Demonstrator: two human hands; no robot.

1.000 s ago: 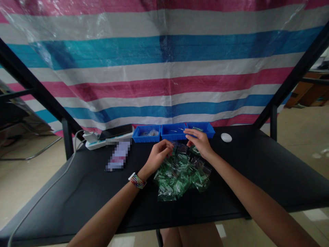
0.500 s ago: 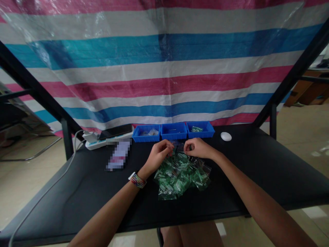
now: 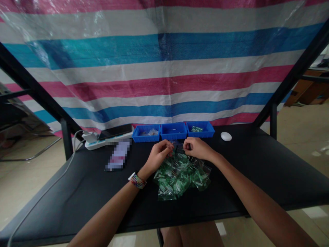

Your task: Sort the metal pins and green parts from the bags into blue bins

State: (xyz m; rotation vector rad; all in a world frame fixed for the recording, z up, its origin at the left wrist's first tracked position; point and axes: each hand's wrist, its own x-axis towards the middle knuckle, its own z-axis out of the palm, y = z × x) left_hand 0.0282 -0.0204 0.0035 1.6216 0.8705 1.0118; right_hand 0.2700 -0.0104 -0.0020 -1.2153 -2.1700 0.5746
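Observation:
My left hand [image 3: 159, 153] is closed in a pinch at the far edge of a heap of small clear bags [image 3: 180, 178] with green and silvery pieces inside. Facing it, my right hand [image 3: 196, 148] is pinched too, its fingers curled towards the left. Between the fingertips shows a small clear plastic bag [image 3: 178, 147], which both hands appear to grip by its sides. Its contents are too small to make out. The heap lies on the black table [image 3: 221, 195], below and between my wrists.
Behind my hands stand a left blue bin [image 3: 146, 138] with clear bags, a middle blue bin [image 3: 174, 136] with a few thin pieces, and a right blue bin [image 3: 200, 134] with green pieces. A white mouse [image 3: 226, 136], a blurred phone [image 3: 118, 154] and a power strip [image 3: 95, 145] lie around.
My right hand has shifted very slightly left and up, its fingers curled a little more. My left hand and the heap look unchanged.

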